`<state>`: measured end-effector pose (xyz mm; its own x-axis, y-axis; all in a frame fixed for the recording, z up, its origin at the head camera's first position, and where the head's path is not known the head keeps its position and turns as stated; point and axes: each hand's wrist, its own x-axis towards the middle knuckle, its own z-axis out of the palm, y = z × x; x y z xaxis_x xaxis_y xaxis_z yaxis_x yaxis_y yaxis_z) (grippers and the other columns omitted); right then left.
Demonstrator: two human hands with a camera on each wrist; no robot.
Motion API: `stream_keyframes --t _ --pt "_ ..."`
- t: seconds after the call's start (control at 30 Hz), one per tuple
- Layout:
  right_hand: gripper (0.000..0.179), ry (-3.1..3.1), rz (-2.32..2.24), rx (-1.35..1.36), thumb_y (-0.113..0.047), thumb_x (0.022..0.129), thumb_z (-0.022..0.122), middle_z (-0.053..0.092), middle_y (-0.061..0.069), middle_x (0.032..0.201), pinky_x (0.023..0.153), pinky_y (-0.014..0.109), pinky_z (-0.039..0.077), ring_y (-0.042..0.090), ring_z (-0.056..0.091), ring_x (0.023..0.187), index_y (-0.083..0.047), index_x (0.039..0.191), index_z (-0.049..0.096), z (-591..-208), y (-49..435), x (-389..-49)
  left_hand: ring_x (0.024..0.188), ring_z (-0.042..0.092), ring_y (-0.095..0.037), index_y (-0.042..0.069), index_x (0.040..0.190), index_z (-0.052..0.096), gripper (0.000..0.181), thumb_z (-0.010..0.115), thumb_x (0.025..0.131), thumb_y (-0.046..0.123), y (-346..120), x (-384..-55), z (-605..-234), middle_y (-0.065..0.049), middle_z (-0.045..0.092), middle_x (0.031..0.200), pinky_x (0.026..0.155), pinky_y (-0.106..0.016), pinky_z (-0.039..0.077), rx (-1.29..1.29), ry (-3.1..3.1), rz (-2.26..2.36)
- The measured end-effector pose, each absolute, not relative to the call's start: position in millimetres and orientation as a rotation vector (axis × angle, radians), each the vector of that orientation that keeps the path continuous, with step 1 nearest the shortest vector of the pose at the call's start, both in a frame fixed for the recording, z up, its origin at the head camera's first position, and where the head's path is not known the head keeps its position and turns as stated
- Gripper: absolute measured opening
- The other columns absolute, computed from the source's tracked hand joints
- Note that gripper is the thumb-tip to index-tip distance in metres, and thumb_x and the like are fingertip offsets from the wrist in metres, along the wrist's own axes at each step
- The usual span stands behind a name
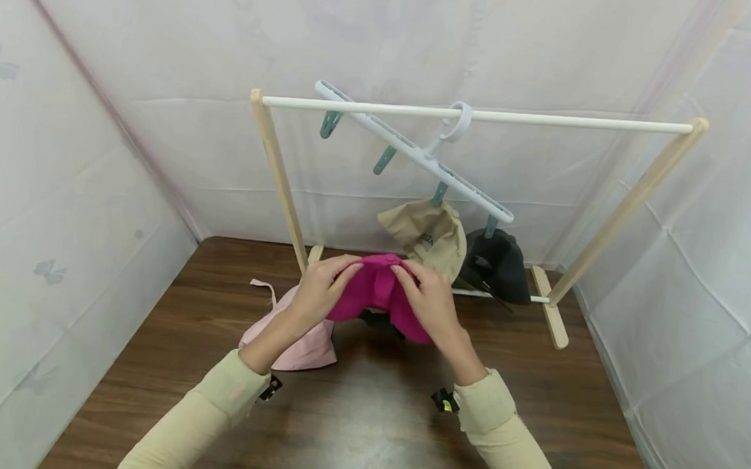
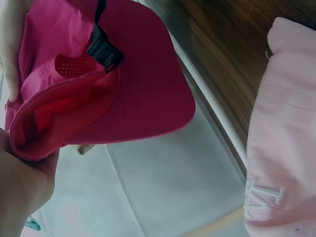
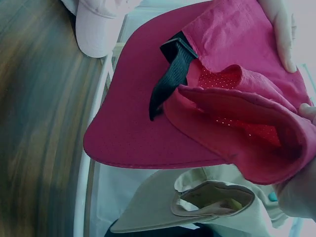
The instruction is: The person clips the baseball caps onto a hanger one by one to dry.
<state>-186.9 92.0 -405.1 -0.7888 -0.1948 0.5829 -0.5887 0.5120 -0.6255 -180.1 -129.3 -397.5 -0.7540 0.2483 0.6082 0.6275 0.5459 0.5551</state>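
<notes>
A magenta cap (image 1: 384, 285) is held up above the table, between both hands. My left hand (image 1: 319, 286) pinches its left side, and the right hand (image 1: 431, 301) pinches the other side near the top. In the left wrist view the cap's brim (image 2: 153, 79) points away from the hands, and a black strap buckle (image 2: 104, 53) hangs beside the opening. The right wrist view shows the red inner band and the loose black strap (image 3: 170, 79). A pink cap (image 1: 307, 347) lies on the table by the left forearm.
A white hanger (image 1: 410, 151) with teal clips hangs aslant from the rack's white bar (image 1: 575, 121). Its clips hold a beige cap (image 1: 427, 231) and a black cap (image 1: 498, 268). The rack's wooden leg (image 1: 628, 210) stands at right. Beneath is a brown wooden table (image 1: 367, 430).
</notes>
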Motion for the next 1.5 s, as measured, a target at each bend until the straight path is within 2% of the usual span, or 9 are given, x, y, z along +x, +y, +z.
stream_keyframes --t 0.2,0.23,0.3,0.4,0.6,0.97,1.17,1.33,1.5 --pt "0.026 -2.410 1.257 0.628 -0.029 0.103 0.063 0.075 0.007 0.104 0.072 0.036 0.059 0.016 0.067 0.080 -0.011 0.120 0.071 -400 92 -190 0.101 0.073 -0.024 0.004 0.109 0.075 0.018 0.060 0.104 0.013 -127 -184 -392 -0.010 0.077 0.105 0.087 -0.041 0.059 -0.714 -2.313 -1.091" --pt "0.027 -2.417 1.266 0.625 -0.030 0.103 0.063 0.075 0.007 0.105 0.072 0.036 0.059 0.016 0.067 0.080 -0.011 0.122 0.070 -399 92 -191 0.100 0.073 -0.024 0.003 0.108 0.075 0.018 0.060 0.103 0.012 -127 -185 -391 -0.010 0.077 0.104 0.089 -0.040 0.057 -0.713 -2.310 -1.076" --pt "0.026 -2.413 1.268 0.624 -0.029 0.103 0.063 0.075 0.006 0.102 0.071 0.036 0.058 0.016 0.067 0.079 -0.011 0.120 0.071 -397 91 -191 0.097 0.074 -0.025 0.003 0.106 0.076 0.017 0.061 0.103 0.011 -127 -186 -388 -0.010 0.077 0.102 0.091 -0.041 0.053 -0.715 -2.302 -1.049" --pt "0.023 -2.388 1.243 0.625 -0.028 0.104 0.061 0.075 0.005 0.095 0.065 0.035 0.055 0.016 0.064 0.073 -0.011 0.114 0.072 -395 89 -192 0.093 0.074 -0.024 0.003 0.105 0.076 0.016 0.062 0.102 0.011 -127 -190 -384 -0.010 0.078 0.099 0.087 -0.044 0.046 -0.723 -2.293 -1.021" --pt "0.022 -2.345 1.207 0.632 -0.028 0.105 0.060 0.075 0.005 0.096 0.068 0.037 0.055 0.017 0.067 0.078 -0.011 0.110 0.073 -389 86 -197 0.087 0.073 -0.022 0.001 0.103 0.075 0.017 0.059 0.103 0.009 -127 -196 -376 -0.011 0.077 0.095 0.077 -0.038 0.059 -0.776 -2.265 -1.071" --pt "0.023 -2.343 1.211 0.621 -0.028 0.104 0.061 0.076 0.007 0.099 0.070 0.037 0.057 0.018 0.068 0.080 -0.010 0.111 0.073 -373 84 -204 0.082 0.070 -0.019 0.001 0.105 0.074 0.019 0.058 0.104 0.011 -128 -203 -363 -0.011 0.076 0.094 0.071 -0.037 0.058 -0.764 -2.269 -1.070" --pt "0.025 -2.381 1.195 0.644 -0.029 0.103 0.062 0.075 0.007 0.097 0.065 0.034 0.053 0.018 0.063 0.075 -0.010 0.116 0.072 -368 83 -209 0.086 0.071 -0.022 0.001 0.104 0.075 0.017 0.060 0.103 0.010 -129 -206 -359 -0.012 0.076 0.095 0.075 -0.039 0.059 -0.779 -2.278 -1.054" --pt "0.023 -2.348 1.172 0.656 -0.025 0.103 0.062 0.077 0.008 0.097 0.068 0.035 0.055 0.019 0.066 0.077 -0.009 0.113 0.075 -363 83 -213 0.093 0.073 -0.025 0.000 0.107 0.074 0.018 0.059 0.103 0.009 -131 -210 -352 -0.013 0.076 0.099 0.079 -0.040 0.060 -0.794 -2.298 -1.020" --pt "0.020 -2.303 1.168 0.660 -0.022 0.102 0.064 0.077 0.008 0.093 0.062 0.033 0.050 0.019 0.062 0.070 -0.008 0.108 0.077 -358 85 -216 0.096 0.073 -0.025 0.001 0.109 0.074 0.020 0.058 0.104 0.011 -132 -214 -348 -0.013 0.076 0.103 0.081 -0.040 0.060 -0.794 -2.334 -0.999"
